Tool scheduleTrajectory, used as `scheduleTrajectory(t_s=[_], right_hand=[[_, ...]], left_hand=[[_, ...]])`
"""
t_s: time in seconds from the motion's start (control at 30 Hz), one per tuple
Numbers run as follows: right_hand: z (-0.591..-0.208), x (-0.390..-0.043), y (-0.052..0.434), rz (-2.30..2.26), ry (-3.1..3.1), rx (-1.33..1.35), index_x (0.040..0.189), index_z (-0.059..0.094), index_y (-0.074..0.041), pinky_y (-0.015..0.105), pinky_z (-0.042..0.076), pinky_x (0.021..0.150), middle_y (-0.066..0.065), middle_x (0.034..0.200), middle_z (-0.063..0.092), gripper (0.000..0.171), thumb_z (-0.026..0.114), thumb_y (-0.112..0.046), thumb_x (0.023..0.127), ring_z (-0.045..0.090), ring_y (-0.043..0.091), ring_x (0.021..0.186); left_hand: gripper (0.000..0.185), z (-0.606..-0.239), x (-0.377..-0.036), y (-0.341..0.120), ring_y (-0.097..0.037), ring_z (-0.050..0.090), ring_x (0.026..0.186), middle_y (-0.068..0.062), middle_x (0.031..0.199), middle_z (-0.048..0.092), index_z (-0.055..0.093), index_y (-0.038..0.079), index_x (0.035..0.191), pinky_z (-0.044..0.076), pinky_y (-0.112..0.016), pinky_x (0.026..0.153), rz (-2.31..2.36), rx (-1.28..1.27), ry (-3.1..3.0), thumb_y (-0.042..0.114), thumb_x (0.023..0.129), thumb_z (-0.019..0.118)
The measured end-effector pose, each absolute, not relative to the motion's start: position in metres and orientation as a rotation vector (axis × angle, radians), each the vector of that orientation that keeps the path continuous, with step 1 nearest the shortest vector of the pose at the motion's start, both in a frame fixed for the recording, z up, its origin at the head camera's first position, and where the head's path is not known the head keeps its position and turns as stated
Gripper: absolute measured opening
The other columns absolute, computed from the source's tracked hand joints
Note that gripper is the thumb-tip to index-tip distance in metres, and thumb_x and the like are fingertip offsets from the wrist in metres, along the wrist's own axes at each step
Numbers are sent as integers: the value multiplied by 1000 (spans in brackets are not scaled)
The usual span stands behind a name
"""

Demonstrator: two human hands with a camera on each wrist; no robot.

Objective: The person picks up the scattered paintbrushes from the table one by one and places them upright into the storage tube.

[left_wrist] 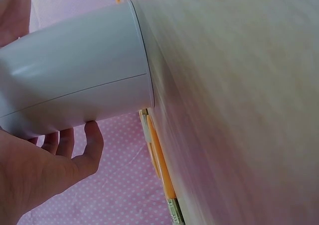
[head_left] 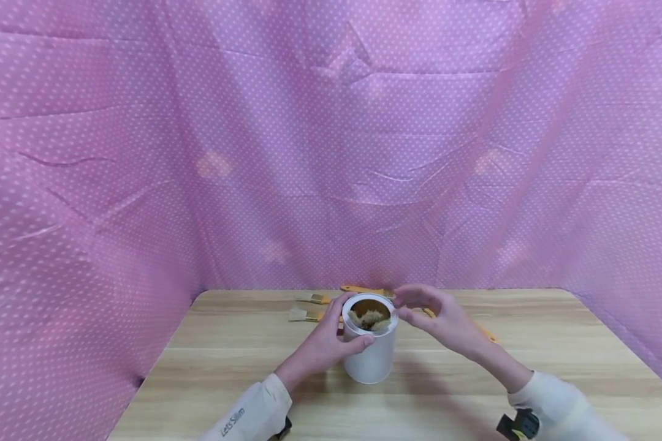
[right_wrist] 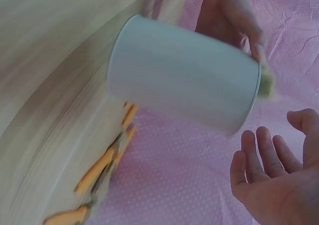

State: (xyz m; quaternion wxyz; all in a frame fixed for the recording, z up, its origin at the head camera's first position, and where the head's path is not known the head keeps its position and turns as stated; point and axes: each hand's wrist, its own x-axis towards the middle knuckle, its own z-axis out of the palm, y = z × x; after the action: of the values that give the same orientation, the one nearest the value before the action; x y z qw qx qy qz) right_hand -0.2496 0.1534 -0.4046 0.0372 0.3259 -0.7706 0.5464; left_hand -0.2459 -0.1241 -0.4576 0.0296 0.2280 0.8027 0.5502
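Note:
A white cylindrical can point(head_left: 371, 358) stands upright near the middle of the wooden table point(head_left: 237, 361). Brush bristles point(head_left: 369, 318) show inside its open top. My left hand point(head_left: 333, 335) grips the can from its left side, thumb across the front wall and fingers behind; the left wrist view shows the hand point(left_wrist: 47, 170) wrapped under the can point(left_wrist: 75, 70). My right hand point(head_left: 427, 312) hovers just right of the rim, fingers relaxed and holding nothing. In the right wrist view the open palm point(right_wrist: 271, 182) is apart from the can point(right_wrist: 184, 78).
Several paintbrushes with orange handles lie behind the can: one point(head_left: 313, 299), one point(head_left: 303, 315), one point(head_left: 364, 290), and one past my right hand point(head_left: 486, 334). A pink dotted curtain point(head_left: 331, 153) encloses the table on three sides.

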Motion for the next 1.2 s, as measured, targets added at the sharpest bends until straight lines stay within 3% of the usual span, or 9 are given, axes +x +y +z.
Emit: scheduleTrajectory(t_s=[0.2,0.43,0.73,0.97,1.2], right_hand=[[-413,-253,181,1578,-2459,855,126,67,-13,36,57,84,5,118,70,27,69,-21,100,65,32,107],[-434,-257,212,1453,-2579,659,123,69,-17,34,53,89,-5,114,72,27,68,-32,100,66,19,106],[-446,-258,248,1425,-2662,494,127,67,-10,45,51,90,2,116,71,35,65,-34,102,66,23,107],[-454,-259,259,1136,-2690,376,113,70,-3,41,56,77,9,105,73,24,69,-24,99,67,30,98],[-472,-274,266,953,-2727,414,109,67,10,58,54,82,25,105,69,28,75,-11,91,62,46,98]], left_hand=[[93,-458,-246,-124,-22,47,130,5,150,34,23,34,158,46,-47,102,1668,693,2498,52,86,79],[91,-456,-244,-124,-21,43,133,4,152,31,22,35,159,44,-48,104,1647,716,2504,52,88,77],[91,-456,-242,-124,-22,43,134,3,152,31,20,36,159,44,-50,104,1623,708,2525,53,89,75],[91,-456,-241,-123,-22,41,135,4,154,29,20,38,159,43,-49,105,1631,721,2521,53,89,76],[90,-457,-241,-123,-23,39,136,4,154,28,20,37,159,40,-53,107,1627,728,2524,52,89,75]])
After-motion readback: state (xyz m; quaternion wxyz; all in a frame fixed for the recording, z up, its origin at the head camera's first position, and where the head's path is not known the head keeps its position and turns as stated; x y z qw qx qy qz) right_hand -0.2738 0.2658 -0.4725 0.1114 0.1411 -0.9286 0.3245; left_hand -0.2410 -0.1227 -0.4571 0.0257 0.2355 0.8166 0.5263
